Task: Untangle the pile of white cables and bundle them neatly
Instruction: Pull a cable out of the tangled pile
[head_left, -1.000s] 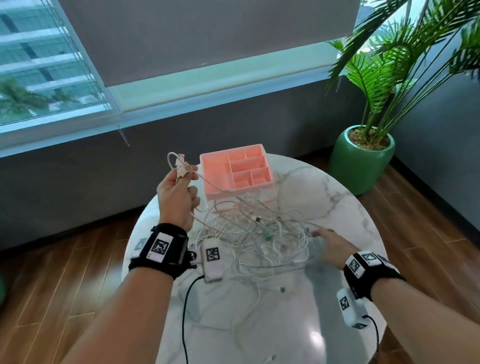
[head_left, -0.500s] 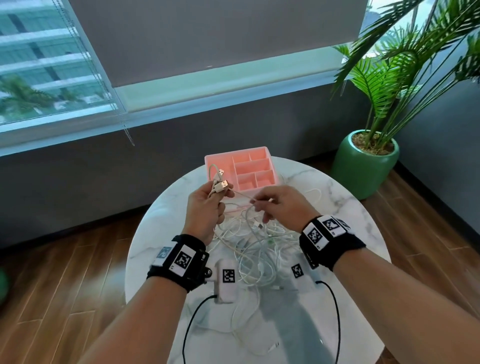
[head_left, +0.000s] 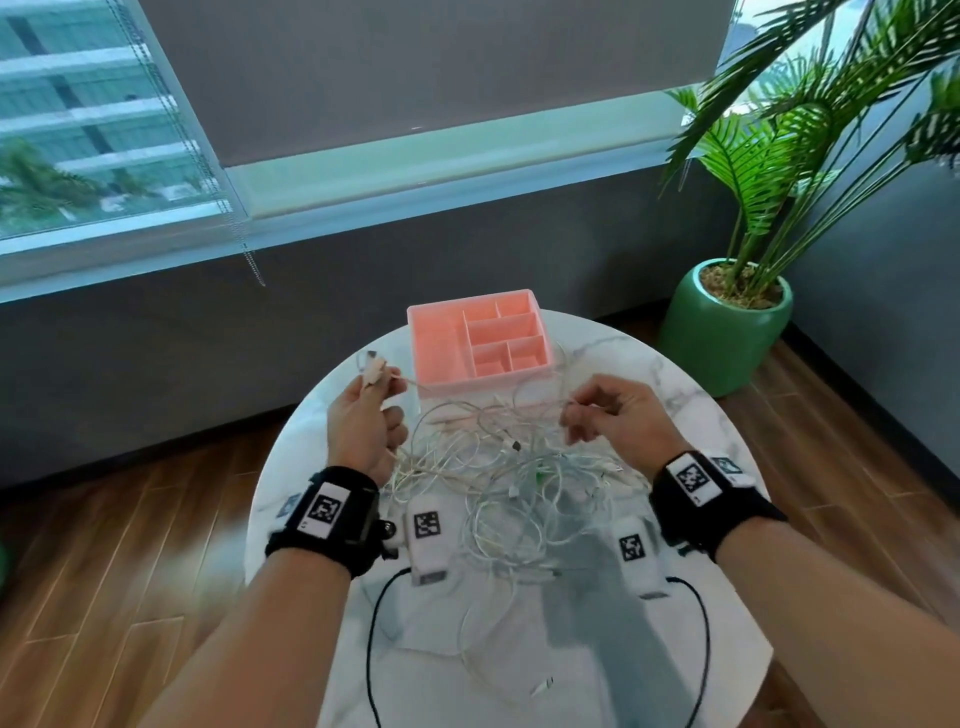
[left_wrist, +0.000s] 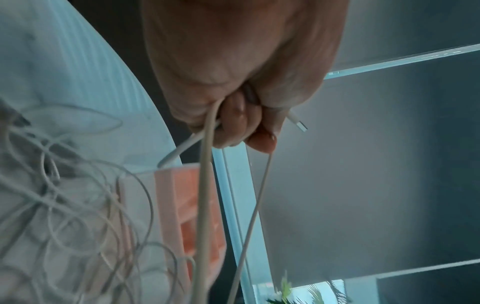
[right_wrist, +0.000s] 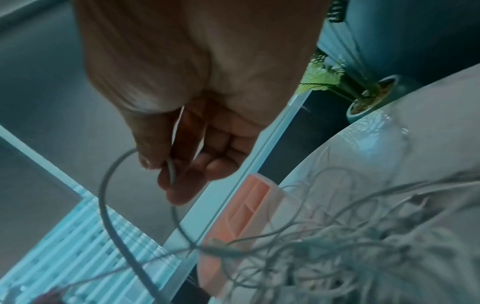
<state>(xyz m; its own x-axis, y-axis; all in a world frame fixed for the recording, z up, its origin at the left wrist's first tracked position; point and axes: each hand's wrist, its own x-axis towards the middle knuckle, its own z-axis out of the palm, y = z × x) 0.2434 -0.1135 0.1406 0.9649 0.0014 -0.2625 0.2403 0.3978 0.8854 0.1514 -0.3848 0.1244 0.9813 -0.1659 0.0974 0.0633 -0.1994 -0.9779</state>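
Note:
A tangled pile of white cables lies on the round marble table. My left hand is raised at the table's left and pinches a white cable near its plug ends; the USB plug sticks out past the fingers. My right hand hovers above the pile's right side and pinches the same kind of white cable between thumb and forefinger. A strand runs stretched between the two hands, in front of the pink box.
A pink divided organizer box stands at the table's far side, just behind the pile. A potted palm in a green pot is on the floor at the right. Black wrist-camera leads trail over the near table. One plug end lies near the front edge.
Both hands have drawn apart sideways, the left hand to the left and the right hand to the right, pulling a cable strand out between them above the pile.

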